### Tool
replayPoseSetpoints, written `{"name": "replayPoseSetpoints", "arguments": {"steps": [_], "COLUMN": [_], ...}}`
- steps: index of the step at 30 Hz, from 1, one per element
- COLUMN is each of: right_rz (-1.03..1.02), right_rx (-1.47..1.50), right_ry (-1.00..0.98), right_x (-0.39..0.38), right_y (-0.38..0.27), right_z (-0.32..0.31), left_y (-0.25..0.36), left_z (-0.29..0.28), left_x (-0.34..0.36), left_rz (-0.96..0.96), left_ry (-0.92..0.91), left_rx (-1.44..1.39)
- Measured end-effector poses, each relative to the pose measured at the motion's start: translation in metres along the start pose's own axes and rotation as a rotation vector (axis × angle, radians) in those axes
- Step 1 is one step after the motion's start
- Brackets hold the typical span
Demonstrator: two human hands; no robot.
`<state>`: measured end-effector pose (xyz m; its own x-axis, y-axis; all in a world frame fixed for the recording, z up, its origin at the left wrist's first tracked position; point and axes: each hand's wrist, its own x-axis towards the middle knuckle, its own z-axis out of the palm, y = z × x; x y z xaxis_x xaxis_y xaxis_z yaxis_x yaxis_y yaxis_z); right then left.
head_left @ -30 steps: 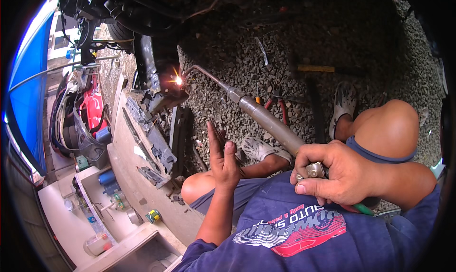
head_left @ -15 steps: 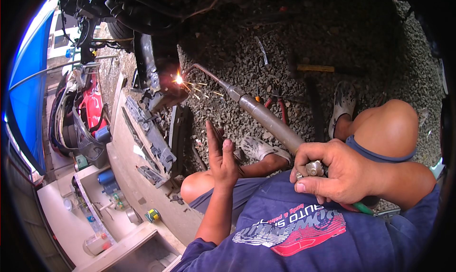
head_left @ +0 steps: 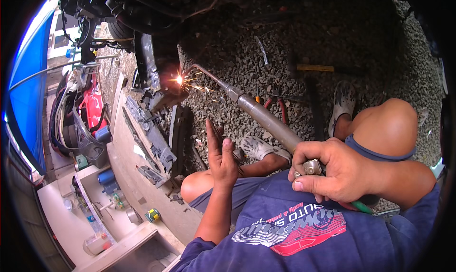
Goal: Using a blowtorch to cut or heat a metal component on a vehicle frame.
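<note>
My right hand (head_left: pixel 335 170) is closed round the valve end of a gas welding torch (head_left: pixel 268 121). The torch's long brass-coloured body slants up and left to a thin bent tip. By that tip a bright glowing spot (head_left: pixel 179 80) throws orange sparks, at the lower edge of a dark metal vehicle part (head_left: pixel 148 58). My left hand (head_left: pixel 222 160) is raised below the sparks with its fingers stretched upward and thumb apart. Nothing shows in it, though its far side is hidden. Red and green hoses (head_left: pixel 363 207) run out beneath my right wrist.
Red-handled pliers (head_left: pixel 283 110) and a hammer with a yellow handle (head_left: pixel 316 68) lie on the gravel (head_left: pixel 237 48). Broken grey plastic trim (head_left: pixel 149 129) lies at the left. A pale cabinet (head_left: pixel 133 246) with bottles stands lower left, near a red car part (head_left: pixel 92 105).
The sparks at the torch tip have changed shape and spread lower right. My right hand and the torch have shifted very slightly left; my left hand is nearly still.
</note>
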<state>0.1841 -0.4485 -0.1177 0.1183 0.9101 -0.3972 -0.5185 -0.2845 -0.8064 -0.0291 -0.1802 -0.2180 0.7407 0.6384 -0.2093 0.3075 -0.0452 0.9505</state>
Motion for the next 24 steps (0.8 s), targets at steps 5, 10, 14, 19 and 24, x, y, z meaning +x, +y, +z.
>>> {"name": "replayPoseSetpoints", "arguments": {"steps": [5,10,14,19,24], "right_rz": [0.009,0.011,0.018,0.014,0.018], "right_rx": [-0.011,0.018,0.017,0.011,0.023], "right_ry": [-0.009,0.004,0.0,-0.003,-0.003], "right_x": [0.0003,-0.0001,0.0004,0.0001,-0.0004], "right_y": [0.0007,0.0008,-0.0004,-0.0002,-0.0009], "right_z": [0.0008,0.0023,0.0023,0.0012,0.0007], "left_y": [-0.0029,-0.0019,-0.001,-0.0018,-0.0032], "left_z": [-0.0049,-0.0052,-0.0059,-0.0051,-0.0042], "left_x": [0.0026,0.0042,0.0046,0.0074,0.0064], "left_rz": [0.042,0.035,0.009,0.029,0.022], "left_ry": [-0.003,-0.019,-0.004,-0.014,-0.007], "left_rx": [0.012,0.019,-0.01,0.02,0.001]}}
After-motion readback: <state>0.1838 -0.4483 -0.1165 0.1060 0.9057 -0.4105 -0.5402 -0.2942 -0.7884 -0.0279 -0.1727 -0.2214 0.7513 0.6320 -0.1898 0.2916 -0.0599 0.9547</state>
